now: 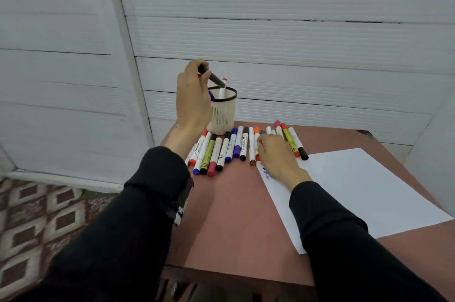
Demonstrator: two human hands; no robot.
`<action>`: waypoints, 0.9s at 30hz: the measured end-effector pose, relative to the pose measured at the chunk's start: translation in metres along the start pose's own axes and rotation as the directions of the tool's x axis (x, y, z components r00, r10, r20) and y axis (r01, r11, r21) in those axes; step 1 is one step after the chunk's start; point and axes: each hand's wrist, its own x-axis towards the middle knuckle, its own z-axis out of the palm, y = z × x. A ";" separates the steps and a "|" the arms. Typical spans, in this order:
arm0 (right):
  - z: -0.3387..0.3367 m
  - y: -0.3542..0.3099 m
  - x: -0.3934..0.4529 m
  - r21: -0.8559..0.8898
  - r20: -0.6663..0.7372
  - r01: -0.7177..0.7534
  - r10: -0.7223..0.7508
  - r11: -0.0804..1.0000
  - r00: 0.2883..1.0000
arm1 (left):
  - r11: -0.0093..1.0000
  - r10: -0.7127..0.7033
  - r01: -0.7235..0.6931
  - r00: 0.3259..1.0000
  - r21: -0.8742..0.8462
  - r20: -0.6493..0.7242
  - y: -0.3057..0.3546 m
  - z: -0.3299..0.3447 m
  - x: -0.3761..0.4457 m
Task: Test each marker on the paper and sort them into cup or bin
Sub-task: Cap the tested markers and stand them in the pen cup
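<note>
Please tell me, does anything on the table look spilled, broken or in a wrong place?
Nothing stands out. The markers lie in a rough row beside the cup, which stands upright. The paper lies flat with a few small test marks at its corner. The left hand holds a black marker over the cup.

We see the left hand (193, 95) raised above the cup (222, 114), pinching a black marker (213, 77) tilted with its lower end over the black rim, where a white marker (223, 88) already stands. We note the right hand (277, 154) resting on the row of markers (234, 148) lying side by side on the reddish table (234, 215). The paper (357, 191) lies just beside that row, with small marks near its corner by the right hand.
</note>
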 end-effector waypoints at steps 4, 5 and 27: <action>0.007 0.004 0.000 0.007 -0.049 0.033 -0.033 0.999 0.998 | 0.965 -0.006 -0.015 0.997 0.261 0.080 -0.011 0.014 0.015; 0.009 0.005 0.000 0.007 -0.055 0.035 -0.034 0.999 0.998 | 0.941 -0.004 -0.041 0.991 0.335 0.133 -0.014 0.020 0.018; -0.027 0.032 -0.018 0.139 -0.115 -0.285 0.301 0.949 0.947 | 0.924 -0.013 -0.163 0.891 0.347 0.454 0.000 0.047 -0.088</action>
